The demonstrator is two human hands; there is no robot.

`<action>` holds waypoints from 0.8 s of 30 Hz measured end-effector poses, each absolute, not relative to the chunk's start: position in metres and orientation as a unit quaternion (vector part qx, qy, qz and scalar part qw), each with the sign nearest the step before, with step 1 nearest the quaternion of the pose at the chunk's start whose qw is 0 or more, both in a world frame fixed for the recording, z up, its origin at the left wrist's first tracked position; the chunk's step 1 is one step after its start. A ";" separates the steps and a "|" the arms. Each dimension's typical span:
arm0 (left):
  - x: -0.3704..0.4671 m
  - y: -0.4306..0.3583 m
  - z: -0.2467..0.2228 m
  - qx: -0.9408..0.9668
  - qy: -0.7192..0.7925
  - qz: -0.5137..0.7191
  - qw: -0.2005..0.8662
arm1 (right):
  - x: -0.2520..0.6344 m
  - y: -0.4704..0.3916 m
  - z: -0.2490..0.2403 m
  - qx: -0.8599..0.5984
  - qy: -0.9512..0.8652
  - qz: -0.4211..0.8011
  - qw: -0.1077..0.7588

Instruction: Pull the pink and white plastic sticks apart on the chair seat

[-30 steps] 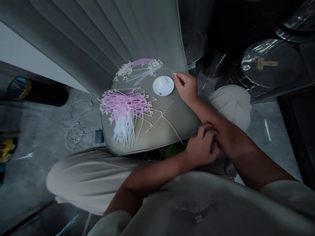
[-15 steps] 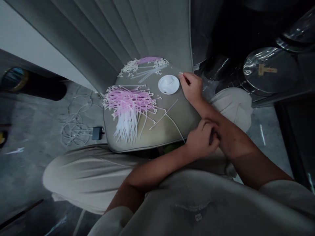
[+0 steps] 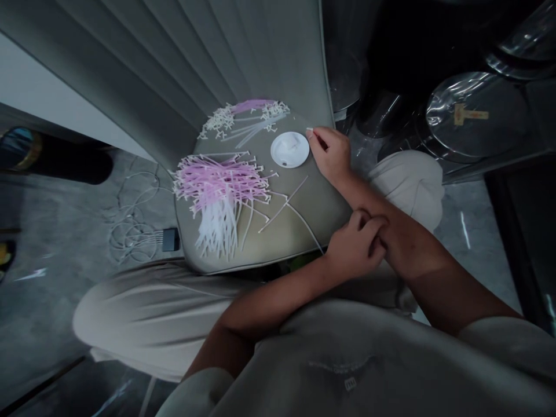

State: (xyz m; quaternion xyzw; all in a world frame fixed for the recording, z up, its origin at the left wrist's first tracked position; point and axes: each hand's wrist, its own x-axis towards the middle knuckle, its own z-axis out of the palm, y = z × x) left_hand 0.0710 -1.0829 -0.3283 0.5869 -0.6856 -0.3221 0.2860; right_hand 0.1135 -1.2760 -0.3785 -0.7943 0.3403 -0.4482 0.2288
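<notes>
My right hand (image 3: 330, 155) is pinched by the chair seat's right edge, a small white piece (image 3: 309, 131) showing between thumb and forefinger. Just left of it lies a shallow round white dish (image 3: 278, 156) with something whitish in it. My left hand (image 3: 353, 246) touches my right forearm with bent, parted fingers; nothing shows in it. A big heap of thin pink sticks (image 3: 226, 178) with white T-shaped ends covers the seat's left part, over a bundle of whitish sticks (image 3: 217, 229). Behind it, more pink sticks (image 3: 254, 105) lie among small white end pieces (image 3: 219, 120).
The padded chair seat (image 3: 278, 246) carries everything, with its ribbed backrest (image 3: 243, 46) behind. A few loose sticks (image 3: 284, 202) cross near its front. On the floor at left are a coiled cable (image 3: 134, 237) and a dark box (image 3: 171, 239). Shiny round metal surfaces (image 3: 473, 127) stand at right.
My view has shifted slightly, so the seat and its things sit a little further left. My left fingers have shifted a little on the right forearm; the right hand keeps its pinch.
</notes>
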 end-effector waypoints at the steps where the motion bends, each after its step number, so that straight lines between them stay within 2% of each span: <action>1: 0.071 -1.083 -0.328 0.587 -0.685 -0.324 0.284 | 0.113 -1.276 -0.378 -0.794 0.341 -0.448 0.229; 24: 0.071 -1.081 -0.333 0.584 -0.696 -0.305 0.287 | 0.113 -1.277 -0.380 -0.794 0.340 -0.453 0.220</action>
